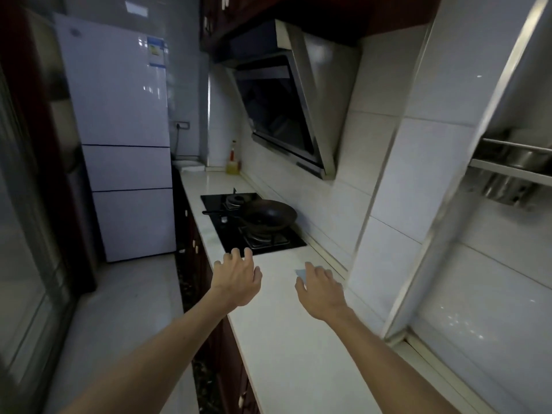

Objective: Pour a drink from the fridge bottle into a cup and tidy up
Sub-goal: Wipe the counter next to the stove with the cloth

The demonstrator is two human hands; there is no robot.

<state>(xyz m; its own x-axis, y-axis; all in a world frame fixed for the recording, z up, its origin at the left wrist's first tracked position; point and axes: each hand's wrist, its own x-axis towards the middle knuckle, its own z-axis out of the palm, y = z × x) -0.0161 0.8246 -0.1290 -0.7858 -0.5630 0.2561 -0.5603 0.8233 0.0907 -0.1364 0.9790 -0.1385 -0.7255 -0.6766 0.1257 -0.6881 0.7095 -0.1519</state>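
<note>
A white three-door fridge [125,144] stands shut at the far end of the narrow kitchen. No bottle shows. My left hand [237,277] reaches out over the front edge of the white counter [292,339], fingers apart and holding nothing. My right hand [321,289] is stretched over the counter farther right, fingers spread. A small pale blue object [300,273] peeks out from under its fingertips; most of it is hidden, so I cannot tell what it is or whether the hand touches it.
A black gas hob [215,201] with a dark wok [268,216] lies just beyond my hands. A slanted range hood [283,115] hangs above it. A yellow oil bottle [233,165] stands at the counter's far end. A metal dish rack [513,168] juts out at the right.
</note>
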